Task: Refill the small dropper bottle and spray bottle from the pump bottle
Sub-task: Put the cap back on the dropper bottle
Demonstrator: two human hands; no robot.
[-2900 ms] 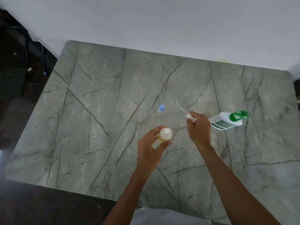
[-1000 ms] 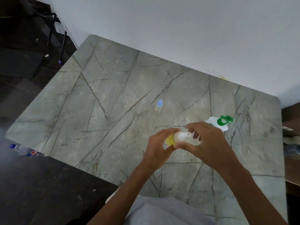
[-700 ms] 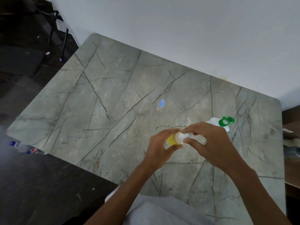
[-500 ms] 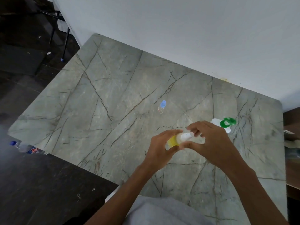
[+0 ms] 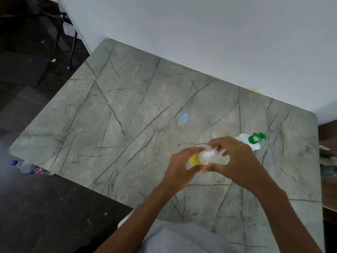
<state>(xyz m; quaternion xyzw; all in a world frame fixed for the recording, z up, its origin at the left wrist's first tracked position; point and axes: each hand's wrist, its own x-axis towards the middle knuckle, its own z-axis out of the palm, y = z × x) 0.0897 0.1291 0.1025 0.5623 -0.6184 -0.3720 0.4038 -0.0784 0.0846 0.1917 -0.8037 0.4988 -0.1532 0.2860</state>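
- Between the two hands, above the near part of the table (image 5: 127,110), sits the spray bottle (image 5: 196,159), tipped on its side with yellow liquid showing in its body.
- The left hand (image 5: 179,169) is closed around the bottle's body; the right hand (image 5: 235,161) has thumb and fingers pinched on the white spray head (image 5: 209,154) at the neck. By my reading the head is being screwed on.
- Risk: with the bottle lying over like this, a head that is cross-threaded or not fully seated could let liquid run out onto the left palm and the table.
- Risk: squeezing the soft body too hard while twisting could push liquid up through the neck.
- Just beyond the right hand's knuckles lies the pump bottle (image 5: 246,143), on its side with its green cap (image 5: 256,138) open; a careless sweep of that hand could knock it or spread any drip.
- Further off, ahead of the left hand's fingertips, stands the small dropper bottle (image 5: 183,119) with its blue cap; it looks light and easily toppled by a reach.
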